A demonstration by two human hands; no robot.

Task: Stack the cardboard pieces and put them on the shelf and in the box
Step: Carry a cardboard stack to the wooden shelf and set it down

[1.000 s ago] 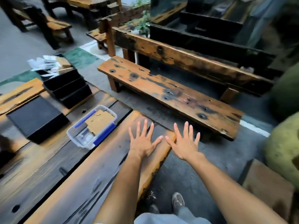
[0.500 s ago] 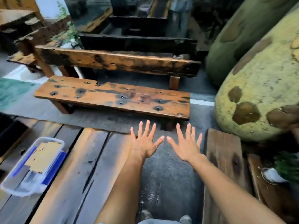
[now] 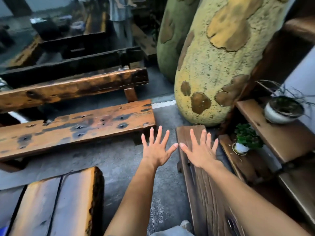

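Note:
Both arms are stretched out in front of me, palms down and fingers spread. My left hand (image 3: 156, 149) hovers over the grey floor and holds nothing. My right hand (image 3: 201, 149) is above the end of a low dark wooden bench (image 3: 202, 193), also with nothing in it. The thumbs nearly touch. A stepped wooden shelf (image 3: 279, 138) stands at the right. No cardboard pieces show; only a blue sliver (image 3: 3, 231) of the plastic box is at the bottom left corner.
The wooden table (image 3: 56, 201) fills the lower left. A long worn bench (image 3: 75, 126) lies ahead, with a heavier beam (image 3: 71, 87) behind it. A big yellow-green sculpture (image 3: 216, 65) rises at centre right. Two potted plants (image 3: 245, 140) (image 3: 283, 109) sit on the shelf steps.
The view has swung to the right: the clear box with cardboard and the black trays have left the frame, and the shelf with plants has come in. Both hands stay spread and hold nothing.

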